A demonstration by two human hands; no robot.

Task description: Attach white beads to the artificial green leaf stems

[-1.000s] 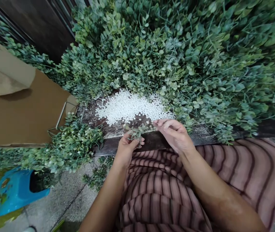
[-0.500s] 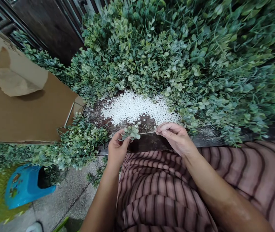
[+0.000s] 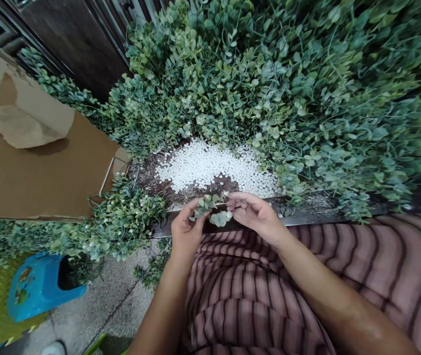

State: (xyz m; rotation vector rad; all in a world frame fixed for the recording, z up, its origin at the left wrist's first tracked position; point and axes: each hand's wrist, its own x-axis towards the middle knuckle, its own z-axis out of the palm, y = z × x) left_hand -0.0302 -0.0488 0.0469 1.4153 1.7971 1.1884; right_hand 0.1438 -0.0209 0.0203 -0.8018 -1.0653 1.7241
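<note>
Green sprig [image 3: 208,202] in the pinch of the left hand [image 3: 189,222], a person works above the near edge of a dark desk [image 3: 162,230], just short of spread white beads [image 3: 201,165]. The right hand [image 3: 256,217], fingers bent and narrowly gathered, comes up to the sprig's right end; whether its fingertips grip anything cannot be told. Such close work would seem to call for a steady left pinch, light enough to spare the leaves, and small fingertip movements on the right. The sprig carries small, rounded leaves, darker at left, with a paler, greyish cluster hanging nearest the right hand. Dense foliage [image 3: 232,88] fills the far side; a cardboard box [image 3: 40,182] stands left.
</note>
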